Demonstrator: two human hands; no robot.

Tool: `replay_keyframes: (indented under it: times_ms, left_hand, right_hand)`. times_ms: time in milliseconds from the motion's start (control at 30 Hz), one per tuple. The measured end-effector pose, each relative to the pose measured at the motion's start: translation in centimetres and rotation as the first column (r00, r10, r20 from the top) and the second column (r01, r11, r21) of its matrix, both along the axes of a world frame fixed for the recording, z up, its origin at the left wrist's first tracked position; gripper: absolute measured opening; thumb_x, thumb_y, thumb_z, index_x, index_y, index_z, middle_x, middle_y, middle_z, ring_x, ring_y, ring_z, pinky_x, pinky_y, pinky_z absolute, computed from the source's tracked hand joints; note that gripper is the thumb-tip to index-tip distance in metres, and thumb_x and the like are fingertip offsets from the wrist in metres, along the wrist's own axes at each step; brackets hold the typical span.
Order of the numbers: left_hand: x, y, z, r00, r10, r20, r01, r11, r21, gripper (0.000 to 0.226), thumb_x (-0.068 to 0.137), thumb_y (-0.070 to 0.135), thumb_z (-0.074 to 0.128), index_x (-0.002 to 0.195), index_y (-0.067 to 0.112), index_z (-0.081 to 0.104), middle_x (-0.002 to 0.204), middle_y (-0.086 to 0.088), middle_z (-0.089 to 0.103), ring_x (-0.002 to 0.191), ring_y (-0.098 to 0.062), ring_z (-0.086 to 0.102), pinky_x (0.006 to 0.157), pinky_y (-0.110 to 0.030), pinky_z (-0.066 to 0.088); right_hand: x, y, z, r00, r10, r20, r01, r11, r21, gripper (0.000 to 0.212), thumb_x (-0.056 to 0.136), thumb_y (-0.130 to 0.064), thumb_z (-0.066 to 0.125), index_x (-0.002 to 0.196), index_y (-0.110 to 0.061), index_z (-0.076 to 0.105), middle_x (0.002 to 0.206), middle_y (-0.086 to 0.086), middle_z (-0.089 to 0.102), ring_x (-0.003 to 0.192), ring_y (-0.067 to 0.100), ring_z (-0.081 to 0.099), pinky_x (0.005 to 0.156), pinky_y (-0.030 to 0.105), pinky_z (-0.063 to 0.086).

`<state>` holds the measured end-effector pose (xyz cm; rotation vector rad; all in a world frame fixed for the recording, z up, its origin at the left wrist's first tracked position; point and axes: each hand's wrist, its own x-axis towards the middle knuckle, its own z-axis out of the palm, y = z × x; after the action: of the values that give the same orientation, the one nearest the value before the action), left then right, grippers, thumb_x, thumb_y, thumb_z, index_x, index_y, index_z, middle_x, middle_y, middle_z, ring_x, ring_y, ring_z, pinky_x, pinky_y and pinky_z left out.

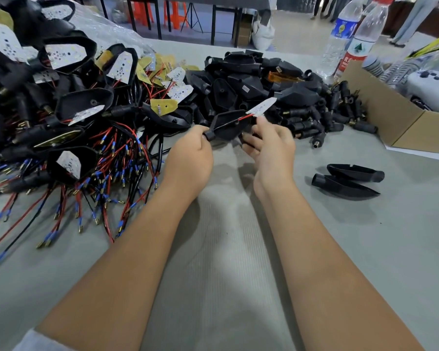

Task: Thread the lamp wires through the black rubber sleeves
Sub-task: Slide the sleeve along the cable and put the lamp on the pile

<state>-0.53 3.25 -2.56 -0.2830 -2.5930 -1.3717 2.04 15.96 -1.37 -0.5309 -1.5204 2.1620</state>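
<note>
Black rubber sleeve [226, 126] held up above the tabletop [238, 249], red wire [245, 118] running to its white lamp board [262, 107].

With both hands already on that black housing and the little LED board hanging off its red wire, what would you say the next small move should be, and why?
Probably pull the red wire further through. The left hand grips the neck of the black housing, while the right hand holds the far end beside the white LED board, which still sits outside the shell.

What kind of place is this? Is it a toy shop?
Probably a small assembly workshop, not a shop. A pile of wired lamp boards, a heap of black housings and a cardboard parts box crowd one worktable.
</note>
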Motion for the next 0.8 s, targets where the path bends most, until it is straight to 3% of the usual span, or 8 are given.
replay_keyframes:
  times_ms: [100, 200, 367, 467, 567, 700, 800]
  left_hand:
    - [0.2, 0.0, 0.0, 0.998, -0.062, -0.006, 0.062, 0.998, -0.001, 0.036, 0.101, 0.015, 0.032, 0.126, 0.019, 0.058, 0.069, -0.002, 0.058, 0.055, -0.015, 0.046, 0.053, -0.032, 0.034]
    - [0.5, 0.2, 0.1, 0.993, -0.118, -0.026, 0.117, 0.992, -0.039, 0.035, 0.100, 0.015, 0.034, 0.122, 0.021, 0.061, 0.068, -0.008, 0.059, 0.054, -0.018, 0.045, 0.054, -0.036, 0.036]
    - [1.0, 0.1, 0.5, 0.994, -0.093, -0.065, 0.083, 0.986, -0.141, 0.026, 0.097, 0.018, 0.036, 0.092, 0.014, 0.062, 0.073, -0.010, 0.063, 0.068, -0.029, 0.055, 0.062, -0.046, 0.046]
    - [1.0, 0.2, 0.3, 0.988, -0.061, -0.143, 0.006, 0.935, -0.354, 0.025, 0.098, 0.016, 0.038, 0.103, 0.012, 0.062, 0.080, -0.009, 0.064, 0.079, -0.031, 0.056, 0.064, -0.039, 0.040]
    - [0.9, 0.4, 0.3, 0.977, -0.056, -0.204, -0.040, 0.899, -0.437, 0.028, 0.096, 0.012, 0.041, 0.117, 0.013, 0.059, 0.089, -0.013, 0.065, 0.090, -0.037, 0.056, 0.069, -0.036, 0.034]
    - [1.2, 0.9, 0.4, 0.987, -0.052, -0.155, 0.010, 0.966, -0.260, 0.035, 0.095, 0.012, 0.043, 0.128, 0.017, 0.054, 0.105, -0.009, 0.067, 0.100, -0.031, 0.058, 0.076, -0.039, 0.044]
    - [1.5, 1.3, 0.5, 0.998, -0.057, -0.009, 0.056, 0.998, -0.039, 0.038, 0.092, 0.018, 0.047, 0.129, 0.022, 0.056, 0.086, 0.008, 0.061, 0.095, -0.024, 0.058, 0.071, -0.033, 0.039]
  right_hand:
    - [-0.1, 0.7, 0.2, 0.995, -0.102, -0.022, 0.099, 0.990, -0.099, 0.019, 0.095, -0.032, 0.063, 0.095, -0.017, 0.052, 0.084, -0.001, 0.060, 0.065, 0.013, 0.059, 0.061, 0.024, 0.050]
    - [-0.1, 1.0, 0.2, 0.988, -0.150, -0.038, 0.147, 0.987, -0.060, 0.011, 0.098, -0.018, 0.056, 0.089, -0.014, 0.052, 0.072, 0.000, 0.060, 0.052, 0.010, 0.053, 0.051, 0.021, 0.043]
    - [0.0, 1.2, 0.2, 0.988, -0.149, -0.041, 0.149, 0.989, -0.018, 0.012, 0.095, -0.005, 0.054, 0.085, -0.011, 0.052, 0.063, -0.002, 0.066, 0.049, 0.006, 0.053, 0.051, 0.017, 0.043]
    - [-0.1, 0.9, 0.1, 0.995, -0.097, -0.025, 0.099, 0.993, 0.060, 0.013, 0.095, -0.008, 0.057, 0.083, -0.013, 0.056, 0.065, -0.005, 0.069, 0.059, 0.007, 0.055, 0.058, 0.016, 0.044]
    - [-0.1, 0.4, -0.1, 0.999, -0.035, -0.016, 0.037, 0.989, 0.140, 0.012, 0.095, -0.009, 0.058, 0.084, -0.013, 0.057, 0.067, -0.005, 0.070, 0.059, 0.002, 0.057, 0.055, 0.012, 0.043]
    - [-0.1, -0.2, -0.2, 1.000, 0.031, -0.001, -0.030, 0.971, 0.237, 0.007, 0.092, -0.006, 0.061, 0.087, -0.010, 0.060, 0.068, -0.004, 0.069, 0.068, 0.005, 0.063, 0.067, 0.017, 0.049]
    - [-0.1, -0.6, -0.3, 0.999, 0.036, 0.009, -0.037, 0.949, 0.313, 0.011, 0.089, -0.007, 0.065, 0.081, -0.013, 0.062, 0.072, 0.004, 0.066, 0.072, 0.012, 0.059, 0.073, 0.028, 0.049]
